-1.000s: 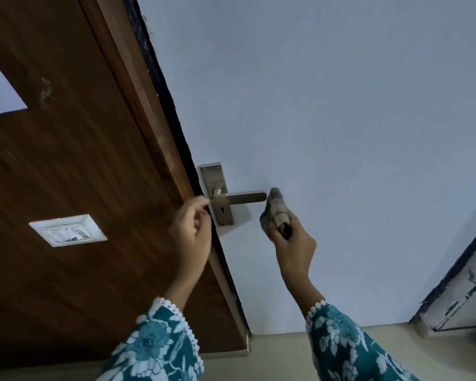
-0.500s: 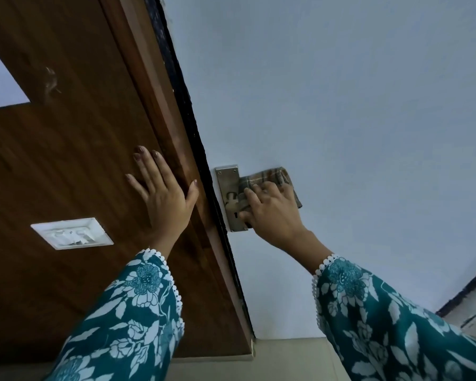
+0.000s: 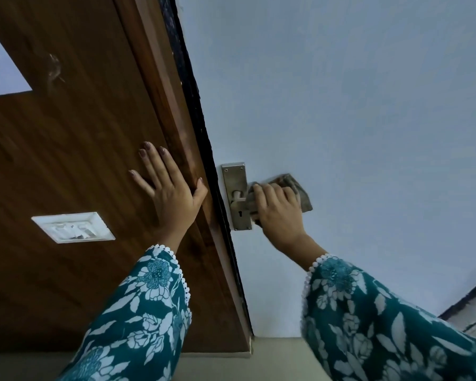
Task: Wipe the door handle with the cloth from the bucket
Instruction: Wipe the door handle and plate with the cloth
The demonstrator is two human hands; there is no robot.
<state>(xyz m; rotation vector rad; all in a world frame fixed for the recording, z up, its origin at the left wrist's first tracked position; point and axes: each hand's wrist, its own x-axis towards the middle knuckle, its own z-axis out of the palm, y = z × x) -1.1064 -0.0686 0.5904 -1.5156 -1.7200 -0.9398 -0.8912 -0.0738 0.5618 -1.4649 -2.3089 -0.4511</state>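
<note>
A metal door handle with its backplate (image 3: 235, 185) is fixed on the pale blue door. My right hand (image 3: 279, 213) presses a checked cloth (image 3: 297, 192) over the lever, which the cloth and fingers hide almost wholly. Only the lever's root shows beside the plate, above the keyhole. My left hand (image 3: 166, 192) lies flat with fingers spread on the brown wooden panel (image 3: 80, 149) left of the door's edge, thumb at the frame. No bucket is in view.
A white switch plate (image 3: 73, 227) sits on the wooden panel at lower left. The dark door edge (image 3: 204, 149) runs diagonally between panel and door. A beige floor strip (image 3: 275, 358) lies below, and a second frame (image 3: 470, 312) stands at lower right.
My right hand went from holding the bunched cloth beside the lever's tip to covering the lever with it. My left hand moved from the door edge to lie flat on the wooden panel.
</note>
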